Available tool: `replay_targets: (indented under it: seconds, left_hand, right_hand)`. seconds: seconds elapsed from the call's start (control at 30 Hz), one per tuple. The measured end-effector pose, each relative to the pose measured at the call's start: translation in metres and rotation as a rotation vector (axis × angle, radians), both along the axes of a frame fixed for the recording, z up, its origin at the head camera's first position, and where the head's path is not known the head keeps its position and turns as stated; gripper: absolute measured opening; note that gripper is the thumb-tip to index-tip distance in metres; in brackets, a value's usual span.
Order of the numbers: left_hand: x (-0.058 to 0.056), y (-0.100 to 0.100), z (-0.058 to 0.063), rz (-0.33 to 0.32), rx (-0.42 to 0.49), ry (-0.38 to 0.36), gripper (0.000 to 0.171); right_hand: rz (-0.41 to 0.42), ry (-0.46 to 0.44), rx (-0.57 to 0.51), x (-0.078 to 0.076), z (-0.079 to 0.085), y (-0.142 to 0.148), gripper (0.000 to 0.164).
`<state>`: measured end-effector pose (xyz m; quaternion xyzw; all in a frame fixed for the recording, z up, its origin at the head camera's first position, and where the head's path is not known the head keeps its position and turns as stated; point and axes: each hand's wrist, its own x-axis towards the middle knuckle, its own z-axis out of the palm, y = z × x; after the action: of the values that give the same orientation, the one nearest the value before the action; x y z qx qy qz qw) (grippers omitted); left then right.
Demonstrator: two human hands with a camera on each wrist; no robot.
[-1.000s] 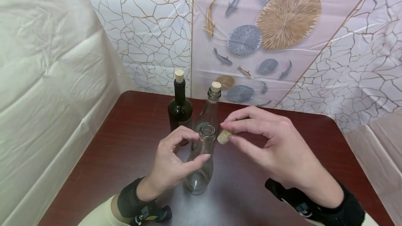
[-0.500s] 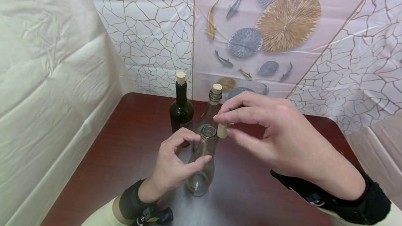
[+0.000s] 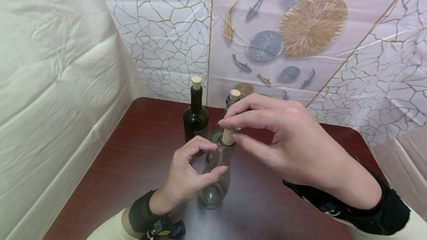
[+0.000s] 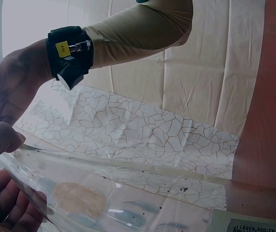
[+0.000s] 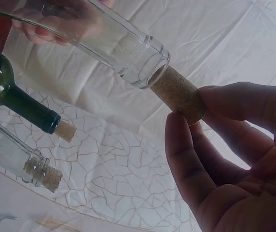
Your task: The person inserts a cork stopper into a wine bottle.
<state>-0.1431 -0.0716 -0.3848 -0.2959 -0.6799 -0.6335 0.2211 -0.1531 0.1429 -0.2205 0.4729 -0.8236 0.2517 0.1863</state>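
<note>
A clear glass bottle (image 3: pixel 218 177) stands upright on the table, its neck gripped by my left hand (image 3: pixel 190 173) with thumb and fingers around it. My right hand (image 3: pixel 277 136) pinches a cork (image 3: pixel 228 137) between thumb and fingertips. In the right wrist view, the lower end of this cork (image 5: pixel 179 94) sits at the mouth of the bottle (image 5: pixel 145 60), with most of its length outside. The left wrist view shows the clear bottle (image 4: pixel 128 193) from its side, with a label bearing a barcode near its base.
Behind stand a dark green bottle (image 3: pixel 196 117) with a cork (image 3: pixel 196 82) in its mouth and a second clear bottle (image 3: pixel 217 136), also corked, partly hidden by my right hand. They share a reddish-brown table (image 3: pixel 146 132). Patterned cloth (image 3: pixel 166 29) hangs behind it.
My right hand has brought the cork leftward from beside the clear bottle onto its mouth, tipping it more upright. My left hand keeps its grip on the neck.
</note>
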Motion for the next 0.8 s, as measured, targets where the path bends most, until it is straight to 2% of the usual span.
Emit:
replay_targets:
  seconds: [0.2, 0.53, 0.8]
  left_hand:
    - [-0.001, 0.0, -0.001, -0.017, 0.01, 0.007, 0.039]
    - [-0.002, 0.0, -0.001, -0.027, 0.018, 0.025, 0.039]
    - [-0.003, -0.001, -0.002, -0.031, 0.02, 0.04, 0.037]
  right_hand:
    - [0.011, -0.035, 0.024, 0.0, -0.004, -0.003, 0.038]
    - [0.013, 0.057, 0.027, 0.003, -0.01, -0.007, 0.036]
    - [0.013, 0.082, 0.02, 0.001, -0.016, -0.007, 0.041]
